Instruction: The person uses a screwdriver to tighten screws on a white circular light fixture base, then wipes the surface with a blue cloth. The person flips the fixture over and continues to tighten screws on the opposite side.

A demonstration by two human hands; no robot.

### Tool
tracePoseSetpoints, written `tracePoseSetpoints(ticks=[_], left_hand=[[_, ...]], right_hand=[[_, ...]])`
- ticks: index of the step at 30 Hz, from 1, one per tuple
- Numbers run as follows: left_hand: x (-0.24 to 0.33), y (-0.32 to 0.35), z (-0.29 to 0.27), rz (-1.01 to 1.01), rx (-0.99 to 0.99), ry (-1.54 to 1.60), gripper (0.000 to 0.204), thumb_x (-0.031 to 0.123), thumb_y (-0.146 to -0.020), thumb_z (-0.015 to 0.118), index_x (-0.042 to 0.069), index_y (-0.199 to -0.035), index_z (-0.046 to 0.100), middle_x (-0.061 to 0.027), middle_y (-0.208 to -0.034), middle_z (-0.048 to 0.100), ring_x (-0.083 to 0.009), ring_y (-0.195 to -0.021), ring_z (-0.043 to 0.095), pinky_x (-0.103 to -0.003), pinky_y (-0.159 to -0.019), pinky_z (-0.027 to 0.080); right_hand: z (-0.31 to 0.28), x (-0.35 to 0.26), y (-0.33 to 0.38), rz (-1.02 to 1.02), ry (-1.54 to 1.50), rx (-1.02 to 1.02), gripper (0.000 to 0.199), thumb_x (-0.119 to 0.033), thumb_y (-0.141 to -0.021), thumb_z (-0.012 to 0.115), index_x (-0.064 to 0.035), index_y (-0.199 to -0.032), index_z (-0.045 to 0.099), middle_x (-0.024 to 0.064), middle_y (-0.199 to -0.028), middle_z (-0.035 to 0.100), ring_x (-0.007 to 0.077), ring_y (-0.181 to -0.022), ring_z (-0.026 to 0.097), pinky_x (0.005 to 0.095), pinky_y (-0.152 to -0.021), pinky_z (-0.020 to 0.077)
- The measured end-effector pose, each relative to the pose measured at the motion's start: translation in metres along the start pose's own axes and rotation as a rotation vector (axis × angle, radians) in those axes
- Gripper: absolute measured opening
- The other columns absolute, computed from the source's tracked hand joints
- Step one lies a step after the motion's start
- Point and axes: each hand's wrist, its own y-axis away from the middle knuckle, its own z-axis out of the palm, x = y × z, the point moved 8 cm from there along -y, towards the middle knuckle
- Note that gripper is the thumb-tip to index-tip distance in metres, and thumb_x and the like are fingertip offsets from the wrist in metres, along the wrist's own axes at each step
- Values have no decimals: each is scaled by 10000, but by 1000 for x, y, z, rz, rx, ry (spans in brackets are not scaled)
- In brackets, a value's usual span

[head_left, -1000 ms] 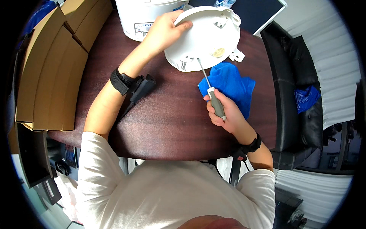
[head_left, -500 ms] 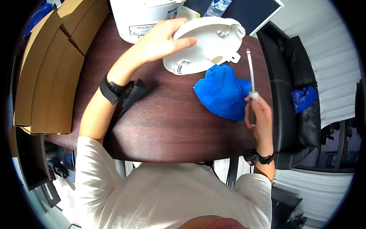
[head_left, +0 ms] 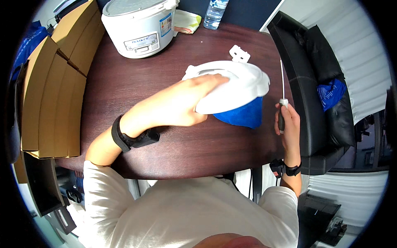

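Glossy white plastic lid [head_left: 240, 84], blue cloth [head_left: 244, 115], dark wood-grain table [head_left: 165, 74]

White lid [head_left: 237, 84] over blue cloth [head_left: 244, 115]; dark brown bench [head_left: 136, 87]; white cooker [head_left: 138, 25]; black-handled screwdriver [head_left: 281, 111].
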Motion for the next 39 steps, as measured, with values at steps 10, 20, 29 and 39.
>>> tracePoseSetpoints(ticks=[10,20,29,39], left_hand=[[-1,6,22,-4,-69,-313,850,1,-646,735,99,-1429,417,-229,-1440,432,-404,-1345,402,-483,-1126,343],[5,8,20,-2,-96,-423,877,-50,-621,737,132,-1427,444,-215,-1404,474,-368,-1298,467,-450,-1078,415],[-4,4,-2,-22,-35,-222,797,-12,-659,707,111,-1409,468,-246,-1354,510,-415,-1184,545,-429,-1012,468],[-18,-5,-36,-26,155,-7,470,2,-743,619,-3,-1213,595,-212,-1066,674,-349,-962,676,-392,-881,531]], right_hand=[[-1,15,-2,30,20,3,232,-223,-1011,485,-24,-1062,593,-2,-671,515,58,-433,441,195,-375,302],[10,15,0,8,86,-28,229,-215,-1012,490,-20,-1058,600,-6,-673,527,48,-441,437,192,-388,308],[17,13,2,-18,85,-58,237,-221,-1012,492,-18,-1070,600,-11,-680,520,38,-458,435,190,-392,313],[29,0,3,-61,48,-74,205,-187,-1006,488,-29,-1079,598,-13,-677,507,42,-490,429,192,-408,330]])
